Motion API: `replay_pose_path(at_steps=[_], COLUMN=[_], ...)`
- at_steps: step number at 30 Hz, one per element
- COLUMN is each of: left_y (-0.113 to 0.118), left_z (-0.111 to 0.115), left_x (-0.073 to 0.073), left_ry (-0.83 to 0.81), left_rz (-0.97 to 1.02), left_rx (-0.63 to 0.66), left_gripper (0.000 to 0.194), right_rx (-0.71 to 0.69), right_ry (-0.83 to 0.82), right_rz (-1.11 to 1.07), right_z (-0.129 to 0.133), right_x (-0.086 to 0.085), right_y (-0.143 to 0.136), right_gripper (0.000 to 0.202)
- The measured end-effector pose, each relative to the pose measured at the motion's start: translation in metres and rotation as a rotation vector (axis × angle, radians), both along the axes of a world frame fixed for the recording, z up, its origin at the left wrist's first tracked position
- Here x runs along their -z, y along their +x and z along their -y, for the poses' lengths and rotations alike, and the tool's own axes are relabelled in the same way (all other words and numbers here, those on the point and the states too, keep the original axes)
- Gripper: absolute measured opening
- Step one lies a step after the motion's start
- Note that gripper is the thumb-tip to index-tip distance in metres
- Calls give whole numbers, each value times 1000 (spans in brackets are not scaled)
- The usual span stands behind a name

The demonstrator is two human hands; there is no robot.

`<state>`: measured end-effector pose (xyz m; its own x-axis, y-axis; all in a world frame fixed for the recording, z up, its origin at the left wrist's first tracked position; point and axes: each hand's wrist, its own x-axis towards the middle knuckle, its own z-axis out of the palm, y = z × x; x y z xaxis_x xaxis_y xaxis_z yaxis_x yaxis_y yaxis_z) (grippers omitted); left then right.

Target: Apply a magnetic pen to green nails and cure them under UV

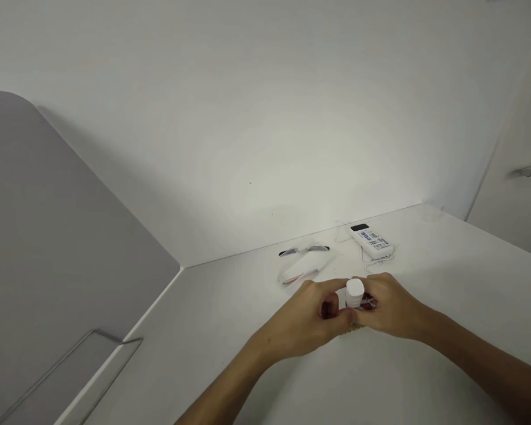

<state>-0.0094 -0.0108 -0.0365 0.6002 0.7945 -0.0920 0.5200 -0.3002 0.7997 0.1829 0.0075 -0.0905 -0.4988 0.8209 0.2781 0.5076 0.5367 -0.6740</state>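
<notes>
A small white block with a rounded square end, which looks like a charger plug point(354, 293), stands between my two hands above the white table. The fingers and thumb of my left hand point(312, 316) close on it from the left. From the right, the curled fingers of my right hand point(387, 307) meet it. Something thin and pale point(369, 303), perhaps a cable, shows between the block and my right palm; its exact shape is unclear. My fingers hide the lower part of the block.
Behind my hands lies a clear plastic bag point(303, 268) with dark and reddish parts. A white power bank point(371, 241) with a dark end and a thin cable lies beyond. A grey panel point(62, 224) and bent metal wire point(48, 372) stand left. The wall point(265, 130) closes the back.
</notes>
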Motion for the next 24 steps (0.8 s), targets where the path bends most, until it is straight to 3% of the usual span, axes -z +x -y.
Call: replay_pose_path(at_steps=[17, 24], left_y=[-1, -1], left_z=[1, 0], left_x=[-2, 1], left_ry=[26, 145], left_rz=[9, 1], left_rx=[0, -1], left_gripper=[6, 12], right_rx=[-17, 80], right_ry=[26, 95], right_rz=[-30, 23], right_z=[0, -6], right_x=[3, 5], right_y=[0, 7], right_gripper=[21, 28])
